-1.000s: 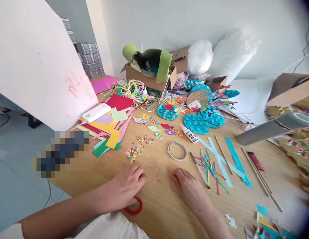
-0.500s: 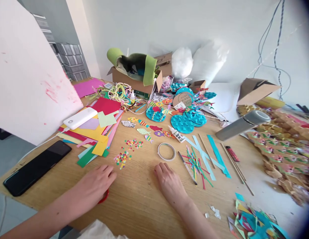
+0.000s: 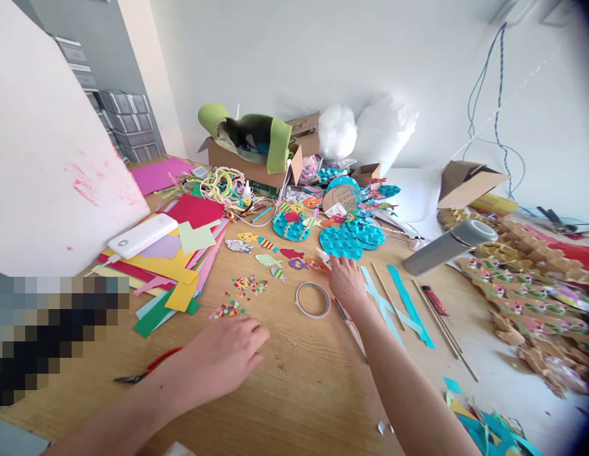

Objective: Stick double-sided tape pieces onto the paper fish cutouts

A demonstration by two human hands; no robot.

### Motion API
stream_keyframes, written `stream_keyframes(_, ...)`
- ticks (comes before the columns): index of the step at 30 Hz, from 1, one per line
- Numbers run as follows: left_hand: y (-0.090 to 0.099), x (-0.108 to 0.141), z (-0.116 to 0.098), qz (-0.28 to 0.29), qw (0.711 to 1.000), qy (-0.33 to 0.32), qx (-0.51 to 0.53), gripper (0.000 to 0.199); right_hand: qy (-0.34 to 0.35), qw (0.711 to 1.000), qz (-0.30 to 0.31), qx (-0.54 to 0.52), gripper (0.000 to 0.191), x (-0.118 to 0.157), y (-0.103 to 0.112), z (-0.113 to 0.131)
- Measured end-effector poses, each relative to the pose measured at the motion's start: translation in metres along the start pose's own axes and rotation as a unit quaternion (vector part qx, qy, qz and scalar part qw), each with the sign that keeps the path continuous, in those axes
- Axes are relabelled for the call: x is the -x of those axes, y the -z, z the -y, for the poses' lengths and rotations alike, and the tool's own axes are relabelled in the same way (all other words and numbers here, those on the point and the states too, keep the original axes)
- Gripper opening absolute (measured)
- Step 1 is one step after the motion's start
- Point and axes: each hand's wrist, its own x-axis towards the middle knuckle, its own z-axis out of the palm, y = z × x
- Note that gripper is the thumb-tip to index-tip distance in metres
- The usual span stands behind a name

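My right hand [image 3: 346, 284] has its fingers closed around a white glue bottle [image 3: 325, 257], whose nozzle end sticks out at the left; the rest is under the hand. Low over the table, my left hand [image 3: 232, 354] has loosely bent fingers with the thumb apart and nothing visible in it. Behind that wrist lie red-handled scissors [image 3: 156, 361], partly covered by the forearm. Paper fish [image 3: 268, 260] in several colours lie beyond the hands. Small paper confetti [image 3: 249, 285] is scattered ahead of my left hand, and a tape roll [image 3: 313, 299] lies between the hands.
Coloured paper [image 3: 183, 275] with a white power bank [image 3: 142, 235] is at left. Blue egg-carton pieces [image 3: 339, 244] sit farther back. Paper strips [image 3: 411, 304], sticks [image 3: 439, 320] and a grey flask [image 3: 449, 247] stand or lie at right. Paper scraps [image 3: 494, 427] are near right.
My right hand has reached forward and right onto the glue bottle. My left hand has moved right, uncovering more of the scissors. The view has shifted slightly.
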Motion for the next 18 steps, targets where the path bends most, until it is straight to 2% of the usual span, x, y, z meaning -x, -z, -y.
stream_keyframes(5, -0.011, -0.021, -0.009, 0.002, 1.000, -0.015, 0.021, 0.011, -0.025, 1.000, -0.009, 0.001, 0.044, 0.003, -0.017, -0.007)
stream_keyframes(9, -0.026, -0.028, -0.004, -0.040, 0.998, -0.022, 0.045, 0.016, -0.036, 0.999, -0.012, 0.002, 0.049, 0.020, -0.020, -0.015)
stream_keyframes(14, -0.046, -0.035, 0.001, -0.110, 0.991, -0.048, 0.064, 0.023, -0.039, 0.999, -0.004, -0.014, 0.046, 0.028, -0.016, -0.029)
stream_keyframes(18, -0.055, -0.036, 0.002, -0.148, 0.986, -0.061, 0.048, 0.024, -0.063, 0.997, -0.024, -0.040, 0.034, 0.022, -0.008, -0.034)
